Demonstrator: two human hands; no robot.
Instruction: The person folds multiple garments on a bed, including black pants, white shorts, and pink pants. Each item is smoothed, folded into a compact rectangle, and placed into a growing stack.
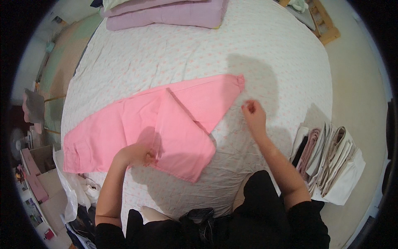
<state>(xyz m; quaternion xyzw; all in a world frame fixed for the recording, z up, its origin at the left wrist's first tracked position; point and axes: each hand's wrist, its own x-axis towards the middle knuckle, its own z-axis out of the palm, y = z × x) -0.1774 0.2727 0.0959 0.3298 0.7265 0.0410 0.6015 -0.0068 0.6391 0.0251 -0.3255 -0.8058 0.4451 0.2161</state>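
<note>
A pair of pink trousers [112, 135] lies across the bed, waistband and pocket at the left. One leg reaches to the upper right, and the other is folded over, its end lying nearer me. My left hand [139, 155] is at the trousers' near edge, fingers bent together on the cloth. Just off the far leg's hem, my right hand [255, 115] hovers over the sheet with its fingers curled in and no cloth visible in them. Its fingertips are slightly blurred.
A white sheet with small pink spots [174, 54] covers the bed. Folded lilac bedding [166, 15] is stacked at the far end. Folded garments [331, 159], mostly white, stand in a row at the right edge. A clear plastic bag [68, 186] hangs at the left edge.
</note>
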